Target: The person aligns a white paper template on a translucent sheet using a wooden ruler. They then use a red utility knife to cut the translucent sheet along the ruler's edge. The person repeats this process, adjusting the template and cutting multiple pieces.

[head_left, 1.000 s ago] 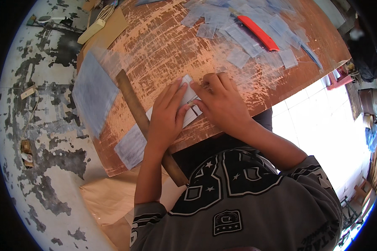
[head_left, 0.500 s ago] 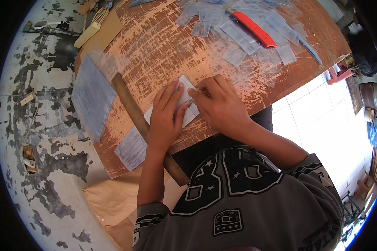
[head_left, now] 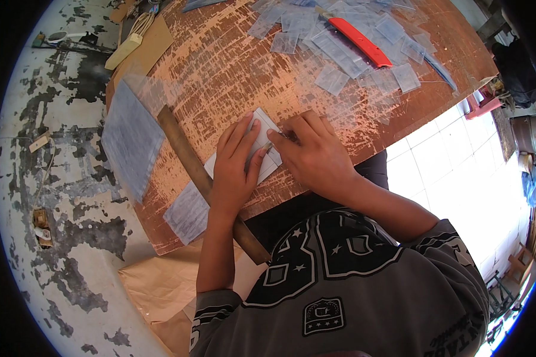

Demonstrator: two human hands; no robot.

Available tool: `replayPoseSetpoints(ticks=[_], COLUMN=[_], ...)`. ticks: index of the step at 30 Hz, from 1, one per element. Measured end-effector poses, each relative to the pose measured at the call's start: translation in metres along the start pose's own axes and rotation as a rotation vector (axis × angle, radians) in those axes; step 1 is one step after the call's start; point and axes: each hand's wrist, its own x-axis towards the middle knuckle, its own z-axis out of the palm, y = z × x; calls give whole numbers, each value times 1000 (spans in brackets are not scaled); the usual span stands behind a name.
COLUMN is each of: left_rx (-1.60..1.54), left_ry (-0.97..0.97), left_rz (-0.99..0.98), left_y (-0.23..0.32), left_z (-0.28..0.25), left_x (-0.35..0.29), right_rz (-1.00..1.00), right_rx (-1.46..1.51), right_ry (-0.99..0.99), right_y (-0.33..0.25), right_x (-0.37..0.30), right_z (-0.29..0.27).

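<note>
My left hand (head_left: 235, 160) lies with its fingers stretched out over a small white rectangular piece marked with lines (head_left: 270, 166), pressing it to the worn brown table. At the piece's right side, my right hand (head_left: 315, 152) is closed in a pinch. A small slim pointed tool (head_left: 270, 146) shows at its fingertips, close to the left thumb. The rest of that tool is hidden by the fingers, so its kind is unclear. Beneath my left wrist runs a long brown wooden strip (head_left: 187, 154), reaching past the table's near edge.
Many cut clear plastic pieces (head_left: 333, 80) lie at the far right, with a red-handled cutter (head_left: 360, 43) on top. Greyish plastic sheets (head_left: 131, 140) rest at the left. A power strip with a cord (head_left: 125, 50) sits at the far left. Brown paper (head_left: 161, 282) lies below the table edge.
My right hand has shifted very slightly toward me along the white piece. My left hand stays in place, and the other things have not moved.
</note>
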Motion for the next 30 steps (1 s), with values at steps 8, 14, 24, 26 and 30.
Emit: replayPoseSetpoints(ticks=[8, 14, 24, 26, 30], left_rx=[-17, -26, -56, -72, -101], left_ry=[5, 9, 9, 11, 10], left_rz=[5, 10, 13, 2, 2], left_y=[0, -2, -3, -3, -4], left_z=[0, -1, -2, -2, -2], left_x=[0, 1, 1, 0, 2], right_rz=[4, -10, -17, -22, -30], right_rx=[10, -4, -29, -24, -49], right_ry=[-9, 5, 5, 7, 12], right_y=[0, 0, -1, -1, 0], right_x=[0, 1, 3, 4, 3], right_z=[0, 1, 0, -1, 1])
